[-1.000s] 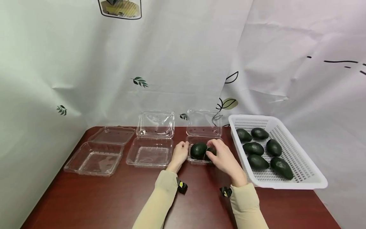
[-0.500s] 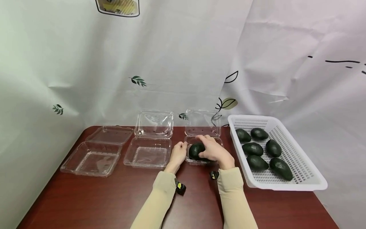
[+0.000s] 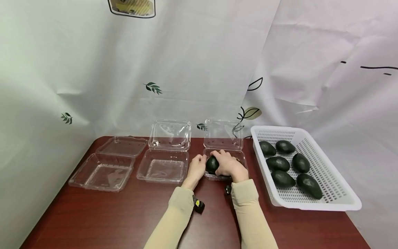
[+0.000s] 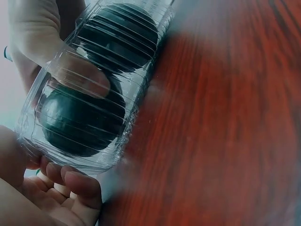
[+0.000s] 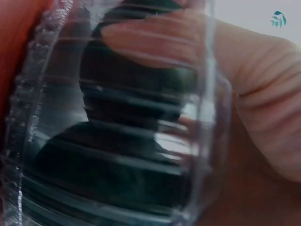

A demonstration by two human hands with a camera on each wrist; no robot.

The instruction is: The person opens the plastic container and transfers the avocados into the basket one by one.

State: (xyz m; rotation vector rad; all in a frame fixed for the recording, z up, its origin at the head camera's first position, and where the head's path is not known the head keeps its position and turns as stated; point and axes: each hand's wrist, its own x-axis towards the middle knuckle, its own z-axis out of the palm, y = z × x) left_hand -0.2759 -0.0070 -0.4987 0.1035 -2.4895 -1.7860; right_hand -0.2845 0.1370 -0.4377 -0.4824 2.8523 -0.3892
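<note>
My right hand (image 3: 228,166) reaches into the rightmost clear plastic clamshell (image 3: 216,177) and grips a dark green avocado (image 3: 212,165) at its left end. The thumb lies across the front of that avocado (image 4: 80,123), seen through the ribbed wall in the left wrist view. A second avocado (image 4: 117,37) sits beside it, mostly hidden by the hand in the head view. At the clamshell's left side, my left hand (image 3: 196,169) pinches the rim with curled fingers. The clamshell's lid (image 3: 223,135) stands raised at the back.
Two more clear clamshells, the middle one (image 3: 163,166) and the left one (image 3: 104,173), stand with lids up on the dark red table (image 3: 124,218). A white perforated basket (image 3: 339,202) at right holds several avocados (image 3: 309,186). A printed white curtain (image 3: 199,62) hangs behind.
My right hand has moved left within the clamshell, from the right avocado to the left one, and has taken hold of it. The left hand stays at the rim.
</note>
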